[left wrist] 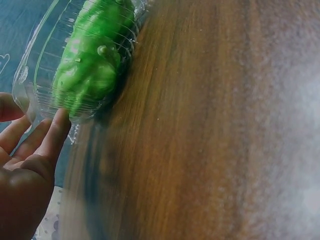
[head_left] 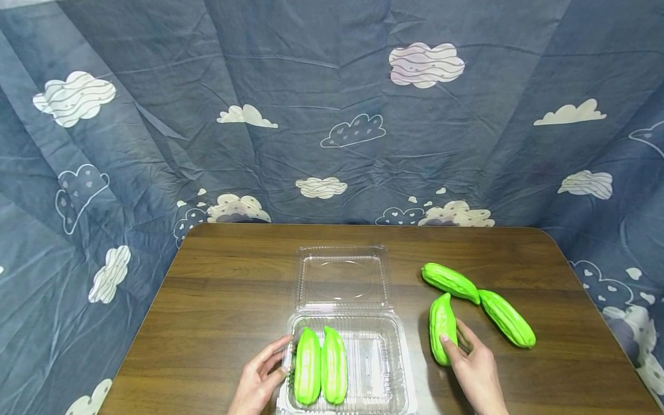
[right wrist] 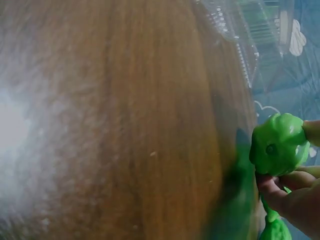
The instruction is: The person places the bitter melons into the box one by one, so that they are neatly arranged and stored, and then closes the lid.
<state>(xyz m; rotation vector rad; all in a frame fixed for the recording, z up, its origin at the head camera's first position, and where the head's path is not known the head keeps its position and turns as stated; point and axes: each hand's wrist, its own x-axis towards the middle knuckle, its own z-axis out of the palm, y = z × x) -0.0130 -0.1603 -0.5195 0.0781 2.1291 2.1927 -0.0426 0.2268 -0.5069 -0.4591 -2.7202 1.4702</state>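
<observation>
My right hand [head_left: 474, 363] grips a bright green bitter melon [head_left: 442, 328] over the table, right of a clear plastic clamshell box [head_left: 404, 346]. The thumb lies on its near side and the fingers reach round the right. In the right wrist view, the held melon's rounded end [right wrist: 280, 145] faces the camera. My left hand [head_left: 259, 374] holds the box at its left rim, with the fingertips [left wrist: 61, 116] against the outer wall in the left wrist view. Two bitter melons stand side by side in the box's left half, one leftmost [head_left: 308, 369], another beside it [head_left: 334, 369].
Two more bitter melons lie end to end on the right of the brown wooden table [head_left: 218, 300], one farther back [head_left: 450, 281], one nearer the right edge [head_left: 507, 318]. The box's open lid [head_left: 342, 276] lies flat behind it. A blue cloud-print curtain [head_left: 290, 86] hangs behind.
</observation>
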